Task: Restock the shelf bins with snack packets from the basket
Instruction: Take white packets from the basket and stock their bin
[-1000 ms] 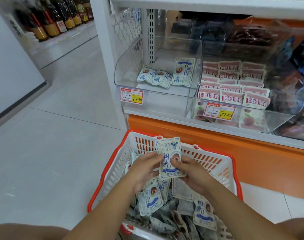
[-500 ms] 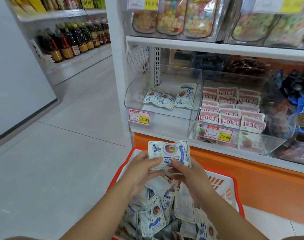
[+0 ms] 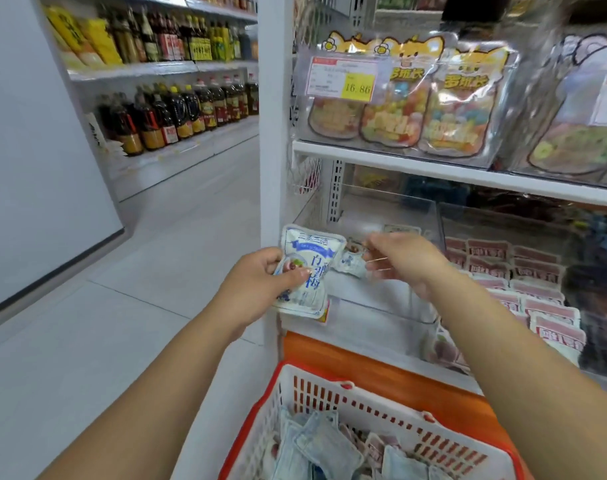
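My left hand (image 3: 257, 285) grips a small stack of white-and-blue snack packets (image 3: 307, 271), held upright in front of the left edge of the clear shelf bin (image 3: 399, 206). To their right, my right hand (image 3: 404, 259) is at the bin's front opening, blurred by motion. Its fingers are loosely extended and I see nothing between them. A few matching packets (image 3: 350, 261) lie inside the bin just past its fingertips. Below, the red-rimmed white basket (image 3: 329, 393) holds several more of these packets (image 3: 324, 445).
The neighbouring clear bin holds rows of pink-and-white packets (image 3: 537, 275). A shelf above carries bagged candies (image 3: 416, 109) behind a yellow price tag (image 3: 350, 77). A white upright post (image 3: 274, 133) borders the bin. Bottles (image 3: 177, 112) line the aisle shelves at left.
Both hands rose from the basket to the clear bin. They held the stack together; now the left hand alone keeps it and the right has moved off toward the bin.
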`<state>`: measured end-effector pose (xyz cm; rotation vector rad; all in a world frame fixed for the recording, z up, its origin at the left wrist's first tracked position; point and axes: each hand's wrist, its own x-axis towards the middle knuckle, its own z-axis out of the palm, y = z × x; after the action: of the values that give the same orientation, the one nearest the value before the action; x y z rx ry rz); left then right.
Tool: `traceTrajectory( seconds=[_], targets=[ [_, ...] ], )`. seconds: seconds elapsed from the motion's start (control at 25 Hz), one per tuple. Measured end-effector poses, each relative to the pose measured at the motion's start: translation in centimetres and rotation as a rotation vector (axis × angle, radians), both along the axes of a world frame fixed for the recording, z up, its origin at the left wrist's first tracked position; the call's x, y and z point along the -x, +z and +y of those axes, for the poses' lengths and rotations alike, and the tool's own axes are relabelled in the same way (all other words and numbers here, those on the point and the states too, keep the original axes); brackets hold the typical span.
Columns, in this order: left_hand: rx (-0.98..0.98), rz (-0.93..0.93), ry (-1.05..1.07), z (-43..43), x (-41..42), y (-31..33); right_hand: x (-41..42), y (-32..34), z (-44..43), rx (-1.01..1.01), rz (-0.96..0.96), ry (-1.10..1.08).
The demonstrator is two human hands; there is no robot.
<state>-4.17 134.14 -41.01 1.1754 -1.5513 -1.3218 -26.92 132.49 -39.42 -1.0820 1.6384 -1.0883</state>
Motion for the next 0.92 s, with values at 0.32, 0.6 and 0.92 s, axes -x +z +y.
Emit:
traceTrajectory(
  seconds=[0.32,0.6,0.92],
  targets=[
    [-0.151,-0.033,-0.005,-2.3,-1.4,-1.1,1.3,-5.1,-14.2,-0.157,0.957,0.094],
    [-0.171,-0.030,0.024,-4.0,-0.9,-1.6,1.8,-7.2,-19.0,-0.354,1.172,0.494],
    [-0.187,0.021,0.026,-4.7,-0.7,-1.5,0.7,-8.5,-18.8,-0.271,1.219,0.484]
  ],
)
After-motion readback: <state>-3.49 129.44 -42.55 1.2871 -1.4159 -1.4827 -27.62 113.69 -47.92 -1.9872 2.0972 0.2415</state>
